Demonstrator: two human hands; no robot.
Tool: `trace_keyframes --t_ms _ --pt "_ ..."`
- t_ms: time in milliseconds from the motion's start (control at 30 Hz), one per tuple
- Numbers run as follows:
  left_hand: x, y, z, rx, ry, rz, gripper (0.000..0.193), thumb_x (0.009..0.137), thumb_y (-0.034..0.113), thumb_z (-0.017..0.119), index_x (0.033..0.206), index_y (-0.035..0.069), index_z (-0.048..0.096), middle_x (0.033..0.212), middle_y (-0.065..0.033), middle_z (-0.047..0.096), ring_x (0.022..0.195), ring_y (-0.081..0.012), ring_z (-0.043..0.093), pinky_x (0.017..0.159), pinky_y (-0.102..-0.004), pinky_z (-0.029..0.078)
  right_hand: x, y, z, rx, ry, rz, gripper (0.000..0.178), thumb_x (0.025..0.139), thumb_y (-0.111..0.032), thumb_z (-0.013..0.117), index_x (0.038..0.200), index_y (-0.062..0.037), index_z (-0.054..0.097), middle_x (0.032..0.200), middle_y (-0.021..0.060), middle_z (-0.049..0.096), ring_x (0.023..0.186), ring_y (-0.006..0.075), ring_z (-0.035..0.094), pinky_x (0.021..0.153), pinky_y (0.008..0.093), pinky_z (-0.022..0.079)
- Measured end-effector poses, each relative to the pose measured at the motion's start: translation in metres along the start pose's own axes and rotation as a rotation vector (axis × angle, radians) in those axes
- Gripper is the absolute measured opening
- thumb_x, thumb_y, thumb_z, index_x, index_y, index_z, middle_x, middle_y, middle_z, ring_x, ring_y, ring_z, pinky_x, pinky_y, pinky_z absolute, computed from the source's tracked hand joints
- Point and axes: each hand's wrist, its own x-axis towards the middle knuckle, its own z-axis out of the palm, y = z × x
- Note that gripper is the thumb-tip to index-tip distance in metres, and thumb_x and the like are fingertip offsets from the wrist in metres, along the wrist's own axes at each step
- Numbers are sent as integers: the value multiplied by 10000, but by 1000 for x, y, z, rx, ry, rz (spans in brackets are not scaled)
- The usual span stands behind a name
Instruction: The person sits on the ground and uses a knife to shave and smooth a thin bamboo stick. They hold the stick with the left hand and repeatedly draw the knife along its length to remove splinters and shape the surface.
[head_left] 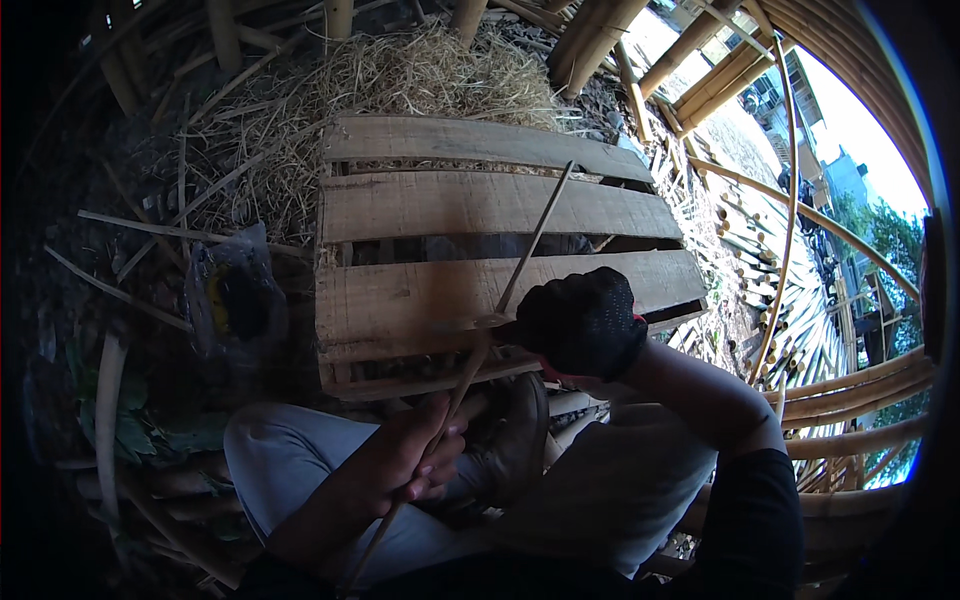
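A long thin bamboo strip (540, 228) slants up from my lap across a low slatted wooden pallet. My bare left hand (412, 452) is closed around its lower part, near my knee. My right hand (580, 318), in a black glove with some red at the cuff, is closed on a knife. The handle is hidden inside the glove. The narrow knife blade (466, 323) points left and crosses the strip just above the pallet's near edge. Whether its edge has cut into the strip is too small to tell.
The wooden pallet (430, 292) has open gaps between its boards. Dry straw (440, 80) heaps behind it. A clear plastic bag (236, 290) with dark and yellow contents lies left. Many cut bamboo pieces (790, 290) cover the ground right, beside bamboo rails (850, 390).
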Motion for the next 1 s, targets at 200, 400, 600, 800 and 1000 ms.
trace_keyframes --t_ms 200,400,600,800,1000 --pt "1 0 0 -21 -24 -9 483 994 634 391 901 161 415 530 68 307 368 -35 288 357 -195 241 3 -5 -7 -37 20 8 129 835 -359 670 907 -320 770 669 -22 628 584 166 633 455 337 454" --pt "2 -4 1 -54 -37 -26 477 993 635 391 886 170 409 529 72 305 369 -21 286 352 -192 234 -1 -6 4 45 113 -2 181 739 -349 737 697 -180 689 575 28 551 466 196 558 412 352 376" --pt "2 -2 2 -63 -27 -44 463 1003 615 390 878 169 407 534 72 308 370 -20 283 350 -179 222 7 30 22 -46 150 40 138 793 -324 710 844 -199 736 626 17 603 543 202 626 475 361 486" --pt "1 -2 0 -79 -34 -45 457 1009 606 384 875 169 404 533 73 308 366 -20 282 342 -180 222 10 32 15 5 118 -1 200 869 -375 638 992 -281 765 718 -2 680 646 189 690 511 357 507" --pt "4 2 -2 -116 -83 -50 463 1007 613 375 873 171 401 532 76 308 363 -18 282 342 -181 218 4 14 8 83 88 -3 155 857 -345 656 932 -261 762 728 8 678 631 196 678 503 346 496"
